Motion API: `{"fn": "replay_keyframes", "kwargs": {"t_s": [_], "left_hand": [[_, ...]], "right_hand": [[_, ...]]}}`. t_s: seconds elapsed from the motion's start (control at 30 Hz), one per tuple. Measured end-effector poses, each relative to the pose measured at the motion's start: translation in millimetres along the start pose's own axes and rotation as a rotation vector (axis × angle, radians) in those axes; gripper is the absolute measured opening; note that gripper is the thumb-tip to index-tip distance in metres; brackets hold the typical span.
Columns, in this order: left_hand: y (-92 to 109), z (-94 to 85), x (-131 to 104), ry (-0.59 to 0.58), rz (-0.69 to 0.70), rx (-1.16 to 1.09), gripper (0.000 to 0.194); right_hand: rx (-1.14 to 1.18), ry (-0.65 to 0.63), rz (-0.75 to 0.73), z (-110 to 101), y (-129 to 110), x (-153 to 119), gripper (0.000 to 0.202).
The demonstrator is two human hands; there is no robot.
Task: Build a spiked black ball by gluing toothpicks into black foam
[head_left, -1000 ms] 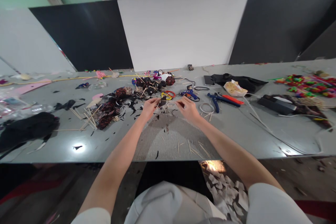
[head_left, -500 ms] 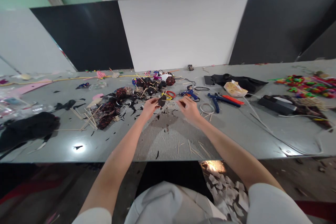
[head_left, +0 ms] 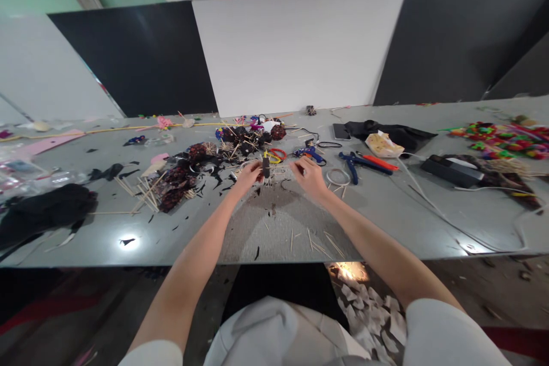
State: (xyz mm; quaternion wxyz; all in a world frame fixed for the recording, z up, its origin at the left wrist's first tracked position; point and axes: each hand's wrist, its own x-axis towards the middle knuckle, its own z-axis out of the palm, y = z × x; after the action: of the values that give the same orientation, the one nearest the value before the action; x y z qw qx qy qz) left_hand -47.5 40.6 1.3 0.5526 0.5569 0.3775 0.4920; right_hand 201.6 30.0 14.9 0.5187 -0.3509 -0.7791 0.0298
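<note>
Over the middle of the table, my left hand [head_left: 250, 176] is closed on a small black piece [head_left: 266, 167], which faces me as a narrow upright block. Thin pale sticks show around it, but whether they pass through it is unclear. My right hand [head_left: 307, 176] is a short way to the right, thumb and fingers pinched together. What they hold, if anything, is too small to make out. Beyond the hands lie scissors [head_left: 278, 155] with red and yellow handles and a blue glue gun [head_left: 312, 154].
Left of the hands lie dark patterned bundles [head_left: 174, 187], loose wooden sticks [head_left: 148, 193] and black scraps. To the right are blue pliers [head_left: 352, 168], a wire coil [head_left: 338, 177], a phone [head_left: 342, 132] and a dark power box [head_left: 452, 172] with white cable. More sticks [head_left: 315, 242] lie near the front edge.
The black piece in my left hand has turned from showing a broad rounded face to a narrow edge. My right hand has barely moved.
</note>
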Motion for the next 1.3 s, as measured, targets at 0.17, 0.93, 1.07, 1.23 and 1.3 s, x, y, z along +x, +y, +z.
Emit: {"fn": "replay_keyframes", "kwargs": {"t_s": [0.17,0.93,1.07,1.23,1.3], "left_hand": [[0.3,1.2,-1.7,-0.041,0.014,0.079,0.014],[-2.8,18.8,-3.8,-0.153,0.102,0.254,0.025],[-1.4,27.5,-7.3,-0.174,0.079,0.283,0.026],[3.4,33.0,-11.0,-0.180,0.052,0.327,0.011],[5.6,33.6,-11.8,-0.162,0.045,0.355,0.005]], "right_hand": [[0.010,0.000,0.010,0.9,0.7,-0.2,0.037],[0.057,-0.126,-0.089,10.0,1.6,-6.6,0.029],[0.027,-0.173,-0.126,13.0,3.4,-9.0,0.029],[0.038,-0.189,-0.102,9.8,1.1,-7.5,0.030],[0.059,-0.177,-0.084,7.2,-1.0,-6.0,0.033]]}}
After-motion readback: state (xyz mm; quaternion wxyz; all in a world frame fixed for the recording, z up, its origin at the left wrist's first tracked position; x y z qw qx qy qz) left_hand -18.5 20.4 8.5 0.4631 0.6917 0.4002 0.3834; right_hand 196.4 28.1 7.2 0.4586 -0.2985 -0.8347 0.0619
